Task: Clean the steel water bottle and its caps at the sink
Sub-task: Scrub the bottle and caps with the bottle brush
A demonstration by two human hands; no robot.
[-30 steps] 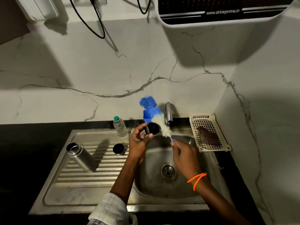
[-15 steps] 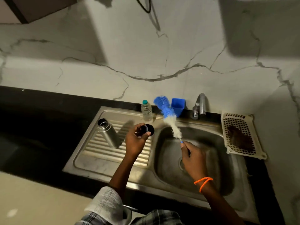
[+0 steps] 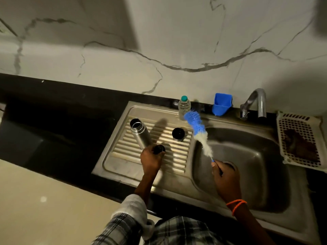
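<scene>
While the left hand [image 3: 151, 160] pinches a small black cap [image 3: 159, 149] over the drainboard [image 3: 122, 156], the steel bottle [image 3: 139, 132] stands open just beyond it, a second cap [image 3: 178, 133] farther right. The right hand [image 3: 225, 179] grips a brush [image 3: 200, 133] over the basin.

your steel bottle [image 3: 140, 134] has a brushed, softly shiny metal skin; the ribbed drainboard [image 3: 123, 147] at its 3 o'clock is dull, streaked steel. the brush [image 3: 199, 131] shows blue plastic bristles and fuzzy white fibre. the caps [image 3: 178, 133] look glossy black. the basket [image 3: 300, 138] is matt perforated plastic.
</scene>
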